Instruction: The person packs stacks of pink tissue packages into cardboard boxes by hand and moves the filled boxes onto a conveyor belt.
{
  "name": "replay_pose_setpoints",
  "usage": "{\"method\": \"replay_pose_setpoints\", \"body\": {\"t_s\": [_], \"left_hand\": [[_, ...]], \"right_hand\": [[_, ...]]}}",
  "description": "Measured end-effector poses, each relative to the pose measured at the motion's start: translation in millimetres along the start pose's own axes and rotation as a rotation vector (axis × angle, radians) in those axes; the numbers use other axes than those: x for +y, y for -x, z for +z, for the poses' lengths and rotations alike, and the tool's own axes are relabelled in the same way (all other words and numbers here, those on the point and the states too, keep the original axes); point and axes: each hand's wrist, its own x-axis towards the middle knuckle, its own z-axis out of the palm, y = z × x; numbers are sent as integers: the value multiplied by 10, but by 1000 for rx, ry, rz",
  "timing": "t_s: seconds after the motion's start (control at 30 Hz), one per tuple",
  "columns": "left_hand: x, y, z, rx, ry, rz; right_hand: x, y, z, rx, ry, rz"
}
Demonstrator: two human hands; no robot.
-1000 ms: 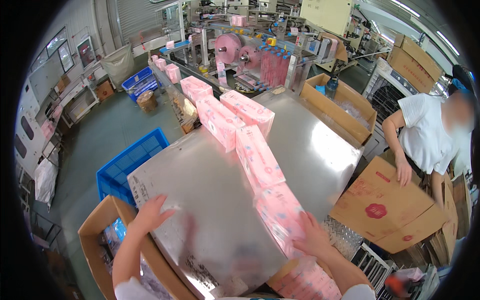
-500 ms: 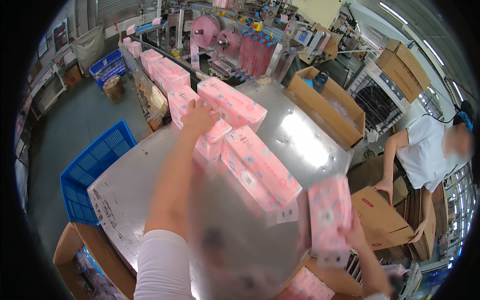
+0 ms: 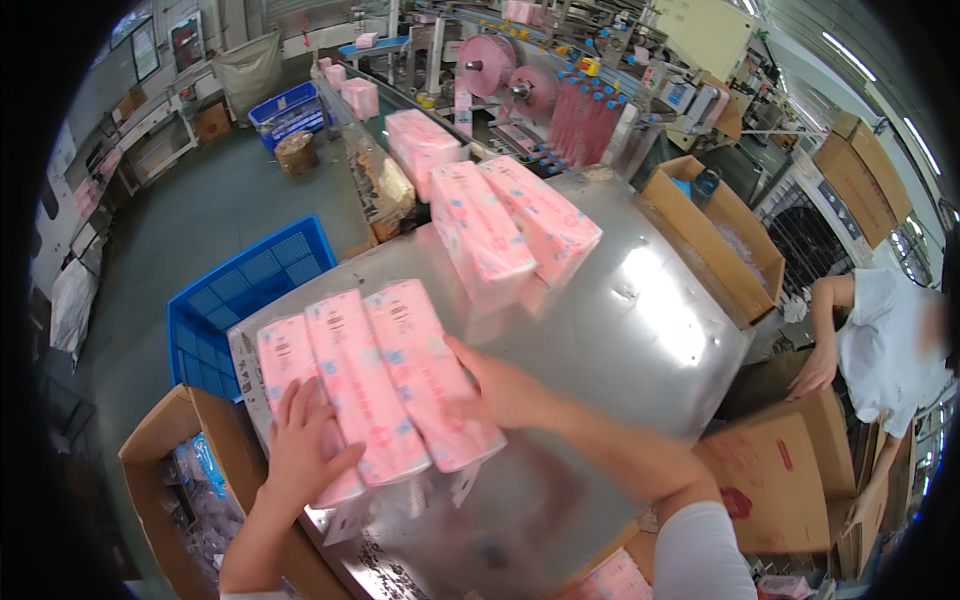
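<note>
Three pink wrapped tissue packs lie side by side at the near left of the metal table (image 3: 600, 400). My left hand (image 3: 300, 440) grips the left pack (image 3: 285, 345), its fingers over the top and its thumb toward the middle pack (image 3: 355, 370). Against the outer side of the right pack (image 3: 420, 365), my right hand (image 3: 490, 390) presses with thumb and fingers; the fingertips are partly hidden. Two more tissue packs, a left one (image 3: 480, 225) and a right one (image 3: 545, 215), rest close together at the table's far edge, with neither hand on them.
Pink packs (image 3: 420, 140) line the conveyor beyond. A blue crate (image 3: 185, 330) and an open carton (image 3: 150, 450) stand left of the table. An open box (image 3: 700, 240) sits at its far right. A co-worker (image 3: 885, 340) handles a carton (image 3: 770, 470) at right; another box with packs (image 3: 610, 580) stands near.
My left hand has come back from the far packs to the near left. My right hand has swung left from the table's right side. Three packs now lie together between them.
</note>
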Motion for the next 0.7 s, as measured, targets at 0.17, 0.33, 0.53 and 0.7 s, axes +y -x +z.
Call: {"method": "replay_pose_setpoints", "body": {"t_s": [0.17,0.33,0.53,0.7], "left_hand": [[-136,77,-88,-48,-62,-100],[-170,-235,-22,-39,-40,10],[-281,-664,-15,-47,-42,148],[-323,-497,-132,-223,-44,206]], "right_hand": [[478,-1259,-1162,448,799,6],[1188,-1401,-1685,519,537,640],[945,-709,-1174,304,394,412],[476,797,-592,224,188,653]]}}
